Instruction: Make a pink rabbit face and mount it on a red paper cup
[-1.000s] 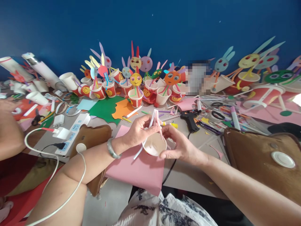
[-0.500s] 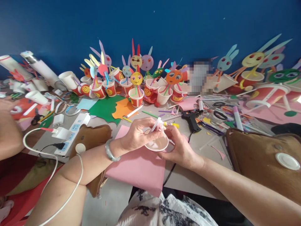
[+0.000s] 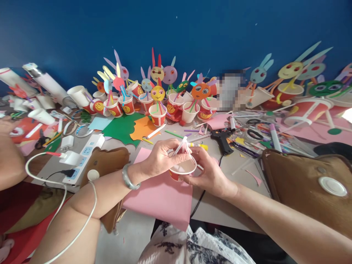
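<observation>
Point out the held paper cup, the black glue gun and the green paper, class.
Held paper cup [image 3: 183, 168], head view: inner wall.
Black glue gun [image 3: 226, 146], head view: handle.
Green paper [image 3: 120, 128], head view: middle.

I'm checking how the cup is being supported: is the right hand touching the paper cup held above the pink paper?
Touching. The head view shows the right hand at the side of the paper cup, its thumb against the outer wall below the rim.

A pixelated patch covers part of the row behind the glue gun [image 3: 223, 141]. At the left edge, another person's arm [image 3: 9, 157] is cut off. Fingers hide part of the paper cup's [image 3: 183, 169] rim, and its base is out of sight.
</observation>
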Action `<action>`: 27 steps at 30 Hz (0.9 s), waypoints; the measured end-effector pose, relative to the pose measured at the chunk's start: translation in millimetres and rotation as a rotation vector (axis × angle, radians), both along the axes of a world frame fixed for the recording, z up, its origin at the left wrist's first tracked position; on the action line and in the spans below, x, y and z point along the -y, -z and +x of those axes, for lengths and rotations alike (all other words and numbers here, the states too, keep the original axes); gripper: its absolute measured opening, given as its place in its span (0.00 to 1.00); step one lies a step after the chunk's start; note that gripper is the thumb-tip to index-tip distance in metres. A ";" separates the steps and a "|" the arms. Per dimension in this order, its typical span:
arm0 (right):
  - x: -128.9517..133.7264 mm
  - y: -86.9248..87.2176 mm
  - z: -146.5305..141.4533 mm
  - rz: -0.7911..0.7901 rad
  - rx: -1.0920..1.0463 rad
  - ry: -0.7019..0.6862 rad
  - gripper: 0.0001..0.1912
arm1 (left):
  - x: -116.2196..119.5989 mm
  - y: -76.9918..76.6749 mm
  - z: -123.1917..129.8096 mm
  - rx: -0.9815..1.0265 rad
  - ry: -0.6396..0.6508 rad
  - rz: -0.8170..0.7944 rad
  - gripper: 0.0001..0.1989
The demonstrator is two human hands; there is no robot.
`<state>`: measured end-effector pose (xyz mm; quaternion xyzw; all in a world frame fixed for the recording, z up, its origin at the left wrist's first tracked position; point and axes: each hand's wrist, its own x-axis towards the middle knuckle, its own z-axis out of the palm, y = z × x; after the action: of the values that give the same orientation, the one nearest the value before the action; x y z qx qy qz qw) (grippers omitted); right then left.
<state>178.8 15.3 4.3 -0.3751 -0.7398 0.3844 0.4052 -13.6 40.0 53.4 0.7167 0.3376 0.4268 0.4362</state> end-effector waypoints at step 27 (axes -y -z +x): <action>-7.4 -9.1 0.3 -0.467 -0.173 -0.046 0.30 | -4.9 0.1 1.6 0.254 0.103 -0.548 0.13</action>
<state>179.1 22.7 13.4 -0.4073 -0.6020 0.5847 0.3605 -12.0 45.0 53.3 0.5292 0.3463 0.3835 0.6731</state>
